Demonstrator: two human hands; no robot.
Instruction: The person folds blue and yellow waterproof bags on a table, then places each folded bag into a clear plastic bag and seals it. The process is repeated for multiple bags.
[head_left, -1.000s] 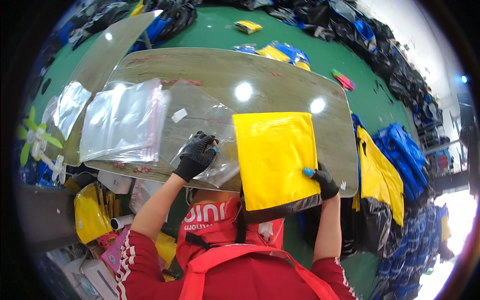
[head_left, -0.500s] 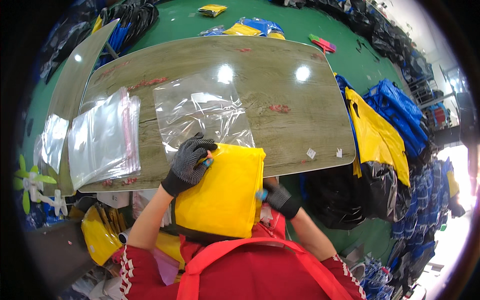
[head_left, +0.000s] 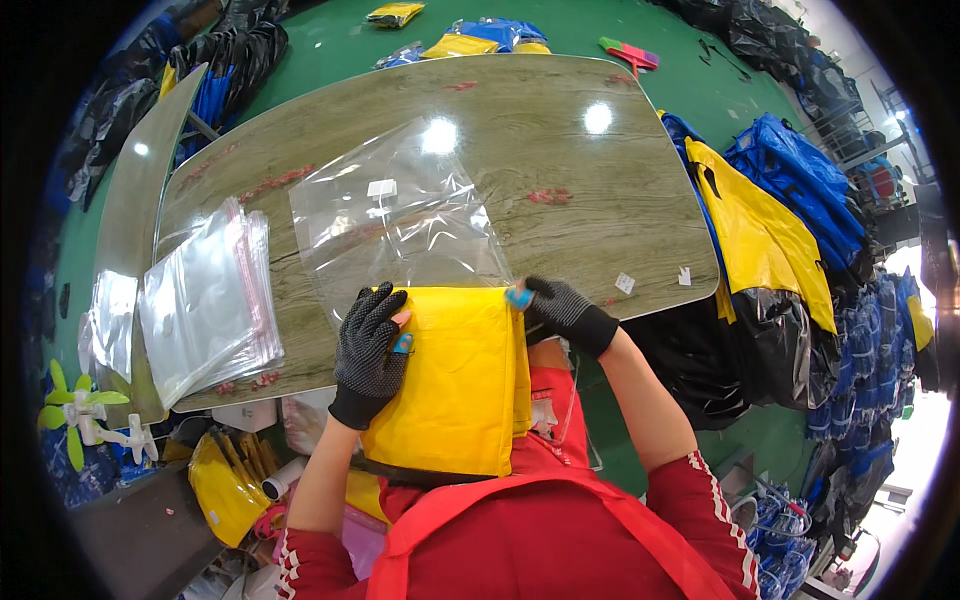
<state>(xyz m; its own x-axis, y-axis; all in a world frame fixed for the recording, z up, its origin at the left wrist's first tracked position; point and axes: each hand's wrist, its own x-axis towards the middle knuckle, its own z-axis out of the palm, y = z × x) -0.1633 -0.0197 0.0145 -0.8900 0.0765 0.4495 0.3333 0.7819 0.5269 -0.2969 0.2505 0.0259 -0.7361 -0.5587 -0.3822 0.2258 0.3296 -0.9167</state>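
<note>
A folded yellow garment (head_left: 455, 385) hangs over the near edge of the wood-grain table (head_left: 560, 150), its top edge at the mouth of a clear plastic bag (head_left: 400, 225) lying flat on the table. My left hand (head_left: 370, 350), in a black dotted glove, presses flat on the garment's upper left part. My right hand (head_left: 550, 305), gloved the same way, grips the garment's upper right corner beside the bag's opening.
A stack of clear zip bags (head_left: 205, 300) lies at the table's left. Yellow, blue and black garments (head_left: 760, 240) hang in a pile off the right side. More bags and garments (head_left: 480, 40) lie on the green floor beyond. A small green fan (head_left: 75, 420) sits at lower left.
The yellow garment has been pulled from the table's middle toward me, then brought up to the clear bag's mouth. The bag now lies uncovered on the table.
</note>
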